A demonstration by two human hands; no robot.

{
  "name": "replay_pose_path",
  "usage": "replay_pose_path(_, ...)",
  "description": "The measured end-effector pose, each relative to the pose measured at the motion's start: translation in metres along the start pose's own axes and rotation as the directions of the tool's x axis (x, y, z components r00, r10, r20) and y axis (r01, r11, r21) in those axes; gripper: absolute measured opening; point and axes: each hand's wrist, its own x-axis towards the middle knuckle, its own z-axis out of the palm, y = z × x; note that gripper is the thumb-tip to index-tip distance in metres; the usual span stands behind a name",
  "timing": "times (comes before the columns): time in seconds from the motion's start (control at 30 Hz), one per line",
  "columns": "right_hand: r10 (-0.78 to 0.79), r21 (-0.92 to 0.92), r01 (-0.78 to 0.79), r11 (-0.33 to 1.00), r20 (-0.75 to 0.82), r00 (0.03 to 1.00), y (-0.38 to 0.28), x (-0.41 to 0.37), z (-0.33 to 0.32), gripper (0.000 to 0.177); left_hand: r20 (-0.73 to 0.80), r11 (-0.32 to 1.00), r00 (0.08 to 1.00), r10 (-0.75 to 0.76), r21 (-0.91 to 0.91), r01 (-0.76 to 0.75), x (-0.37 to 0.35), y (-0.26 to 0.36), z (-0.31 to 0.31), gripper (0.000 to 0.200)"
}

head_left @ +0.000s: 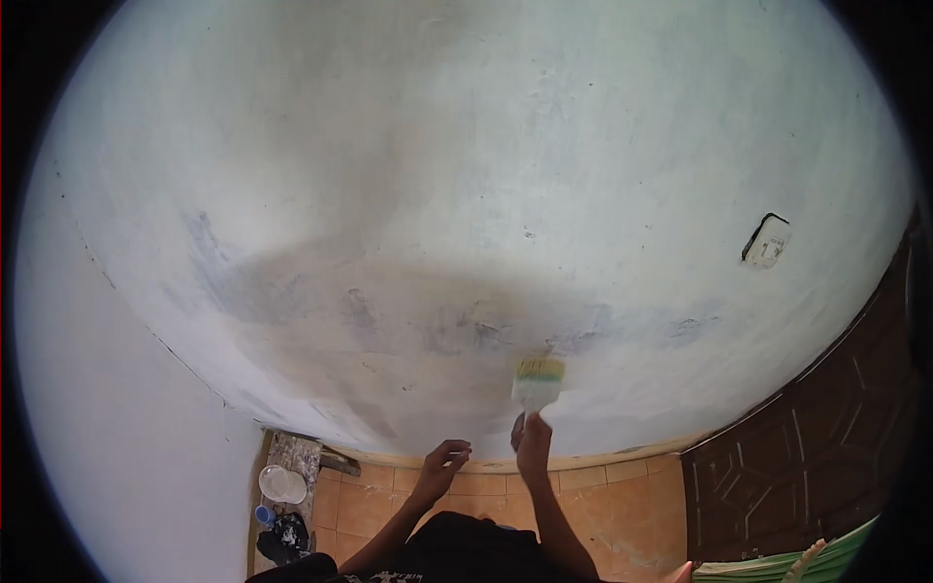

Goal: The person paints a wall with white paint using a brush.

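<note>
My right hand [533, 447] is closed round the handle of a wide paint brush [537, 382]. The brush points up, with its yellow-green bristles against or very near the lower part of the pale wall [603, 194]. To the left of it, my left hand [447, 462] is raised in front of the wall's base, fingers bent and a little apart, holding nothing that I can see. Grey, patchy marks and a broad shadow cross the wall above both hands.
A paint-stained wooden bench [294, 452] at lower left bears white round containers [282, 484], a blue cup [264, 516] and a dark bundle [284, 540]. A switch plate [768, 241] is on the wall at right, above a brown door [787, 447]. Green cloth [777, 568] lies lower right.
</note>
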Motion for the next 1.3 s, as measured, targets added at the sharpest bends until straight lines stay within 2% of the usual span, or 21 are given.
replay_pose_path(0.07, 0.039, 0.187, -0.042, 0.981, 0.016, 0.999, -0.057, 0.021, 0.001, 0.054, 0.029, 0.999, 0.999, -0.029, 0.038, 0.028, 0.002, 0.004, 0.005, 0.022)
replay_pose_path(0.17, 0.035, 0.171, -0.046, 0.984, 0.064, 0.997, -0.064, 0.046, -0.005, 0.054, 0.073, 0.999, 0.997, 0.03, 0.025, -0.032, 0.012, 0.002, 0.016, 0.025)
replay_pose_path(0.27, 0.011, 0.056, -0.017, 0.998, 0.099, 0.995, 0.011, 0.032, -0.013, 0.055, 0.046, 1.0, 0.998, 0.03, 0.001, -0.03, 0.014, 0.009, 0.018, 0.026)
replay_pose_path(0.3, -0.053, -0.041, 0.057, 0.998, 0.09, 0.995, 0.039, 0.017, -0.014, 0.055, 0.012, 0.999, 0.999, 0.036, -0.017, -0.036, 0.012, 0.006, 0.019, 0.025)
replay_pose_path(0.37, 0.233, 0.069, -0.241, 0.968, 0.105, 0.967, 0.074, -0.018, -0.018, 0.056, -0.057, 0.997, 0.997, 0.05, -0.054, -0.053, 0.009, -0.004, 0.018, 0.024)
replay_pose_path(0.47, 0.357, 0.115, -0.372, 0.921, 0.131, 0.925, 0.045, -0.042, -0.018, 0.053, -0.132, 0.995, 0.991, -0.018, -0.096, 0.006, 0.0, -0.023, 0.016, 0.026)
replay_pose_path(0.57, 0.083, 0.07, -0.092, 0.993, 0.118, 0.99, 0.007, -0.018, -0.008, 0.052, -0.184, 0.993, 0.981, -0.06, -0.109, 0.04, -0.013, -0.027, 0.02, 0.027)
replay_pose_path(0.63, 0.119, 0.126, -0.138, 0.982, 0.151, 0.981, -0.022, 0.004, -0.003, 0.051, -0.188, 0.991, 0.981, -0.042, -0.134, 0.017, -0.017, -0.029, 0.022, 0.027)
replay_pose_path(0.73, 0.069, 0.256, -0.122, 0.959, 0.208, 0.976, -0.055, 0.025, 0.01, 0.05, -0.212, 0.988, 0.976, -0.045, -0.151, 0.013, -0.021, -0.034, 0.021, 0.027)
replay_pose_path(0.83, 0.105, 0.178, -0.147, 0.973, 0.227, 0.968, -0.005, 0.025, 0.008, 0.048, -0.226, 0.986, 0.971, -0.074, -0.162, 0.037, -0.018, -0.024, 0.015, 0.027)
replay_pose_path(0.93, 0.157, 0.027, -0.164, 0.986, 0.18, 0.971, 0.039, -0.013, 0.003, 0.047, -0.207, 0.983, 0.976, -0.067, -0.179, 0.03, -0.011, -0.009, 0.006, 0.025)
replay_pose_path(1.03, 0.205, 0.142, -0.23, 0.963, 0.167, 0.964, 0.034, -0.042, 0.007, 0.046, -0.194, 0.99, 0.981, -0.008, -0.141, -0.02, 0.002, 0.008, -0.017, 0.024)
replay_pose_path(1.07, 0.167, 0.164, -0.194, 0.967, 0.164, 0.972, 0.031, -0.038, 0.011, 0.046, -0.19, 0.993, 0.982, 0.01, -0.117, -0.033, 0.005, 0.01, -0.024, 0.024)
replay_pose_path(1.2, 0.011, 0.237, -0.037, 0.971, 0.111, 0.994, -0.053, 0.005, 0.041, 0.046, -0.134, 0.998, 0.99, 0.034, -0.053, -0.042, 0.009, 0.018, -0.047, 0.03)
replay_pose_path(1.3, -0.023, 0.193, -0.005, 0.981, 0.144, 0.989, -0.085, 0.035, 0.055, 0.047, -0.108, 0.998, 0.994, 0.037, -0.039, -0.041, 0.009, 0.021, -0.056, 0.031)
